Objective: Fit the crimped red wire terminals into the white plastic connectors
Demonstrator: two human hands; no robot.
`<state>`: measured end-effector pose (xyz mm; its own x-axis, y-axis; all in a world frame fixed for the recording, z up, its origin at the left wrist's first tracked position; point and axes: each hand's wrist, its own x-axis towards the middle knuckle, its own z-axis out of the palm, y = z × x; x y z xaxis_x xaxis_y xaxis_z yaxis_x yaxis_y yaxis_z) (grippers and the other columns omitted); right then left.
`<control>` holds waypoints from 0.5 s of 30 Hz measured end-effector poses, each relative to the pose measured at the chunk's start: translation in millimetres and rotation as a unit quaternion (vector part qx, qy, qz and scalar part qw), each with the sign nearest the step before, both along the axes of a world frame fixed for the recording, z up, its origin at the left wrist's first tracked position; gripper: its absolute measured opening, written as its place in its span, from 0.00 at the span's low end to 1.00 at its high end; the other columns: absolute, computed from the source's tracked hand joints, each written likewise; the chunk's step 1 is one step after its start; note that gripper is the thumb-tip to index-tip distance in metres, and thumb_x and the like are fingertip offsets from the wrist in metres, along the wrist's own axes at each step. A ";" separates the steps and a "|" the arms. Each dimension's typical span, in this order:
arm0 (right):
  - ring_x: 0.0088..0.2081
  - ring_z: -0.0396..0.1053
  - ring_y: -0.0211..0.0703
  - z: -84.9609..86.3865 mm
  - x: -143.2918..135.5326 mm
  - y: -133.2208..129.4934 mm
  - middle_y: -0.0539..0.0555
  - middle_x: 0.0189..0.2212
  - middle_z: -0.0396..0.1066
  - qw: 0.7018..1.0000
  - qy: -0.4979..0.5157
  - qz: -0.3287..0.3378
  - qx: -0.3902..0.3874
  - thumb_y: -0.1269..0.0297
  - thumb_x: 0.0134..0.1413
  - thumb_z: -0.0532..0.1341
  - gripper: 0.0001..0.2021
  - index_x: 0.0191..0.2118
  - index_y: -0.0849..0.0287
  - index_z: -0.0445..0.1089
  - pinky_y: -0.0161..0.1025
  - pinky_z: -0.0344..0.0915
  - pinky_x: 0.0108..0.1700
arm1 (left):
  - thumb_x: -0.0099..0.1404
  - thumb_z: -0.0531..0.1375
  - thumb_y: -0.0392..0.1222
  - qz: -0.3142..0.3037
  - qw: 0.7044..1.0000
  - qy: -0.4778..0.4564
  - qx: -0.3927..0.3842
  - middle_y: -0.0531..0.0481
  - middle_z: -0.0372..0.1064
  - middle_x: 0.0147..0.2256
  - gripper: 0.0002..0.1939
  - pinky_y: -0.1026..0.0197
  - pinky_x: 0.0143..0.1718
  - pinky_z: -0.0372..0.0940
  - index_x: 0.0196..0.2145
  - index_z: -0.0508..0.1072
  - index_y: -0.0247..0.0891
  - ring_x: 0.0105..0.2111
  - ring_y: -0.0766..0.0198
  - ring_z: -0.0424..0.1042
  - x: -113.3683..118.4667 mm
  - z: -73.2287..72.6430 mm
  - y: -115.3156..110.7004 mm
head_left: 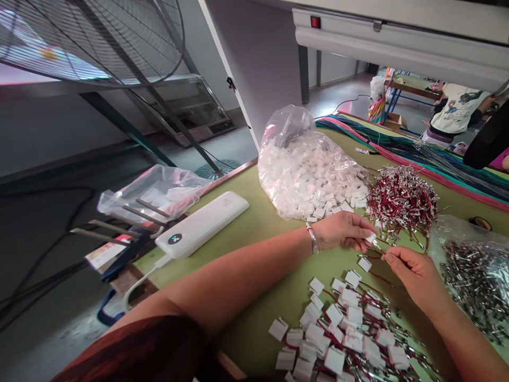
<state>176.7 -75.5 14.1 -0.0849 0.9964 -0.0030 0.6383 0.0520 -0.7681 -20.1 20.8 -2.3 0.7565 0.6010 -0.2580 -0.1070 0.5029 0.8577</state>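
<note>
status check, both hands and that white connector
Left hand pinching white connector. Right hand pinching thin wire beside it. Wired connectors heaped nearby, not blocking.

The one camera sits on the person's head, over the near side of the bench (258,220), and faces forward and down. It is close enough for the left arm (242,276) to loom large from the bottom left, while the left hand (344,231) and right hand (413,270) show right of centre. The bench's left edge slants through the view, which reaches the floor (332,94) past the far edge.
</note>
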 end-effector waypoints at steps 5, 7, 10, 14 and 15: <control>0.26 0.67 0.41 -5.5 2.3 -1.4 0.51 0.24 0.73 0.992 -0.098 0.045 0.068 0.58 0.58 0.55 0.13 0.30 0.55 0.73 0.36 0.61 0.29 | 0.52 0.69 0.41 0.001 0.997 0.043 0.070 0.52 0.75 0.23 0.14 0.69 0.23 0.64 0.34 0.74 0.32 0.20 0.72 0.72 1.1 -0.7 -1.1; 0.28 0.69 0.41 -6.1 3.4 -1.7 0.51 0.27 0.75 0.983 -0.131 0.087 0.094 0.61 0.59 0.54 0.12 0.32 0.54 0.74 0.37 0.62 0.32 | 0.52 0.69 0.42 -0.006 0.995 0.057 0.085 0.52 0.74 0.22 0.14 0.69 0.22 0.64 0.34 0.73 0.32 0.20 0.71 0.72 1.5 -1.8 -1.1; 0.28 0.68 0.40 -2.4 4.9 -0.4 0.51 0.27 0.74 0.982 -0.115 0.131 0.069 0.61 0.60 0.53 0.12 0.33 0.54 0.74 0.37 0.62 0.33 | 0.52 0.69 0.44 -0.036 0.993 0.058 0.099 0.52 0.74 0.22 0.16 0.68 0.23 0.65 0.35 0.74 0.32 0.21 0.70 0.73 1.2 -2.6 -0.7; 0.24 0.62 0.37 6.0 2.8 3.8 0.48 0.21 0.67 0.994 -0.047 0.100 0.013 0.58 0.58 0.54 0.13 0.27 0.56 0.70 0.34 0.59 0.27 | 0.50 0.70 0.45 -0.094 0.989 0.029 0.108 0.50 0.74 0.23 0.18 0.66 0.22 0.66 0.35 0.73 0.32 0.21 0.67 0.73 2.3 -2.0 -2.8; 0.23 0.60 0.36 6.9 1.2 4.7 0.47 0.20 0.63 0.995 -0.041 0.085 0.014 0.58 0.58 0.53 0.13 0.26 0.56 0.68 0.33 0.57 0.25 | 0.50 0.70 0.45 -0.085 0.990 0.026 0.109 0.50 0.74 0.23 0.18 0.66 0.22 0.66 0.35 0.72 0.32 0.21 0.67 0.73 3.4 -2.0 -4.2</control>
